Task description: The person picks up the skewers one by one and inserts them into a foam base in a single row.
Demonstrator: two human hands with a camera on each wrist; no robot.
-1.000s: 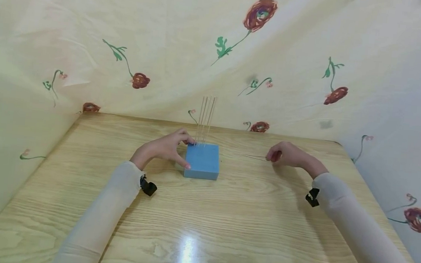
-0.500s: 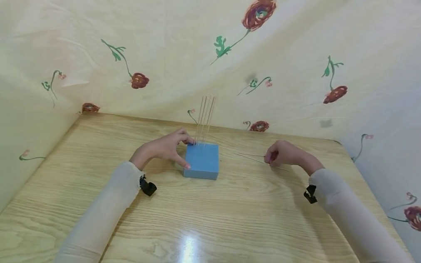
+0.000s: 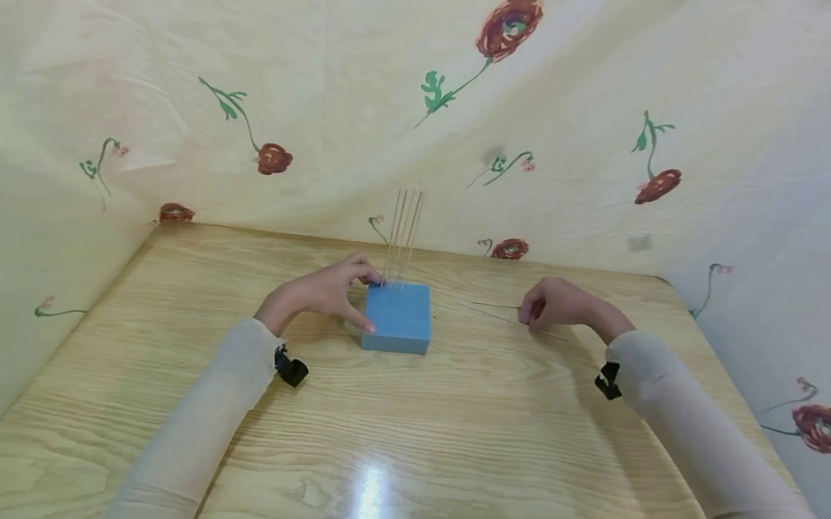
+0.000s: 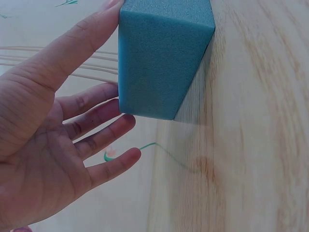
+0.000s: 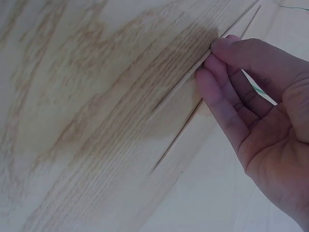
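In the head view a blue foam block [image 3: 399,317] sits on the table, with several thin wooden sticks [image 3: 412,237] standing upright near its back left edge. My left hand [image 3: 331,289] holds the block by its left side, thumb at the front corner and index finger at the back. The left wrist view shows the other fingers spread beside the block [image 4: 149,63]. To the right, my right hand [image 3: 560,303] pinches a thin stick [image 5: 178,86] between thumb and fingertips, low over the table. A second stick [image 5: 176,135] lies behind it, partly hidden by the fingers.
The wood-grain table [image 3: 401,423] reaches back to a flower-printed cloth [image 3: 355,106] that hangs behind and at both sides. Black wrist mounts [image 3: 291,369] sit on the light sleeves.
The right hand has shifted slightly left. The pinched stick has swung apart from the other one, its right end now showing past the hand. The left hand and block stay put.
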